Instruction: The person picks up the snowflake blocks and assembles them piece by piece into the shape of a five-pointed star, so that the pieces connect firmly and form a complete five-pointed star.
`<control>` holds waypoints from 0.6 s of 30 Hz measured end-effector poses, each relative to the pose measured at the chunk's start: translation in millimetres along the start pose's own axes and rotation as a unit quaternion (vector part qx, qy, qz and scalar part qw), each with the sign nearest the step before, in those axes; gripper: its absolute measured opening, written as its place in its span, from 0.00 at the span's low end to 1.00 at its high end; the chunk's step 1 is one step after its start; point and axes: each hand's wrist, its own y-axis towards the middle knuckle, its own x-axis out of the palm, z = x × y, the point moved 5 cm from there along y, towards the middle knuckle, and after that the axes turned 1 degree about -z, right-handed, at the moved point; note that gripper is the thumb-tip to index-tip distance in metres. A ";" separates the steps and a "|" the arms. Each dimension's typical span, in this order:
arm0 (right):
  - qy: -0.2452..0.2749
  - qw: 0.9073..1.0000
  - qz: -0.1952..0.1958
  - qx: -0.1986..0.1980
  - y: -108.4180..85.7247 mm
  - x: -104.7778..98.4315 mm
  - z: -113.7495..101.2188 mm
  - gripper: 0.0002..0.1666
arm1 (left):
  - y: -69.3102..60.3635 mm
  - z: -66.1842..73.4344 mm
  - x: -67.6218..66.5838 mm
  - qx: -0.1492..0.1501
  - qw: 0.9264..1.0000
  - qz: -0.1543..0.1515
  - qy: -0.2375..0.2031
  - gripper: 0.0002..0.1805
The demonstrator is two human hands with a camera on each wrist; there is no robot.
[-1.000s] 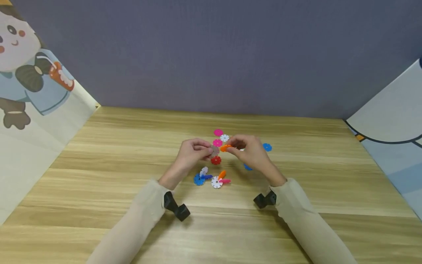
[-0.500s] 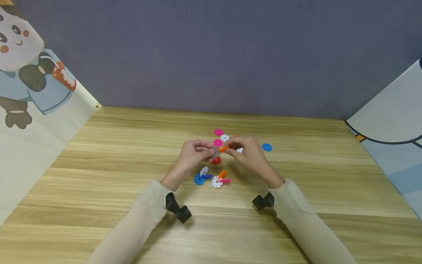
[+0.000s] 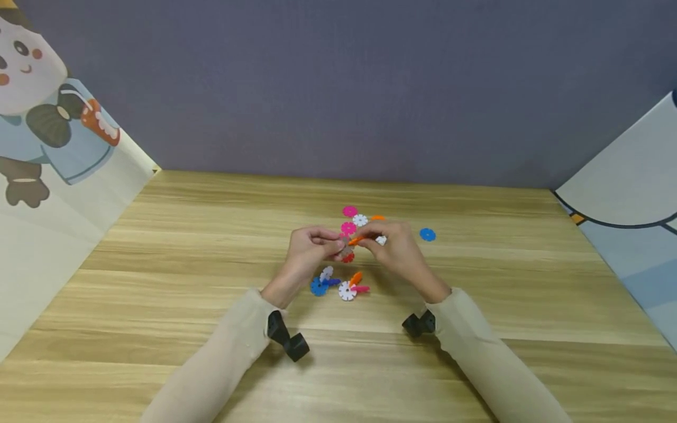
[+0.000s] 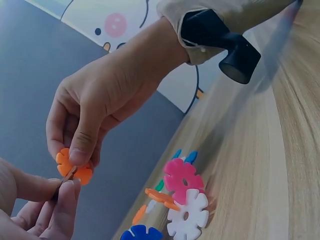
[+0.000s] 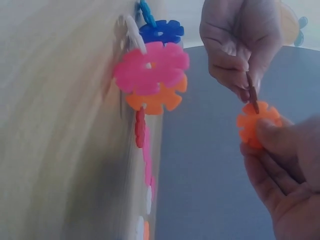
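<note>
Between thumb and fingers my left hand (image 3: pixel 312 247) pinches a brown snowflake disc (image 5: pixel 252 94), mostly covered by the fingers. My right hand (image 3: pixel 395 245) pinches an orange snowflake disc (image 5: pixel 247 125) opposite it. In both wrist views the two discs meet crosswise at their edges, held above the table; how deep the slots interlock I cannot tell. Nearer the person stand two joined clusters. One has a white disc (image 3: pixel 347 291) with an orange and a pink disc; the other has a blue disc (image 3: pixel 319 286) with a white and a darker blue one.
Beyond the hands lie loose discs: pink (image 3: pixel 349 211), white (image 3: pixel 360 220), orange (image 3: pixel 378 217) and red (image 3: pixel 347 257). A blue disc (image 3: pixel 428 234) lies farther right. Behind the wooden table (image 3: pixel 211 211) rises a dark grey panel (image 3: pixel 338 88).
My right hand has moved slightly left, bringing the orange disc from a small gap to contact with the brown disc. The left hand has barely shifted. The clusters stay put.
</note>
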 end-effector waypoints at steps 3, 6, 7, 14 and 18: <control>-0.002 1.000 -0.004 0.006 0.7 -1.2 2.9 0.06 | 0.4 0.1 0.0 0.001 1.000 -0.007 -0.005 0.10; -0.004 1.000 -0.011 0.018 0.9 -2.7 5.0 0.06 | 0.9 -0.1 0.3 0.001 1.000 -0.014 -0.011 0.11; -0.005 1.000 -0.015 0.025 1.0 -3.4 5.8 0.06 | 1.0 -0.3 0.5 0.000 1.000 -0.016 -0.012 0.11; -0.030 0.996 -0.037 0.078 1.2 -13.0 13.5 0.09 | 2.6 -0.6 -0.9 0.000 1.000 -0.013 0.000 0.14; -0.030 0.996 -0.029 0.081 0.7 -23.3 19.7 0.10 | 3.8 0.1 -3.4 0.000 1.000 -0.003 0.003 0.13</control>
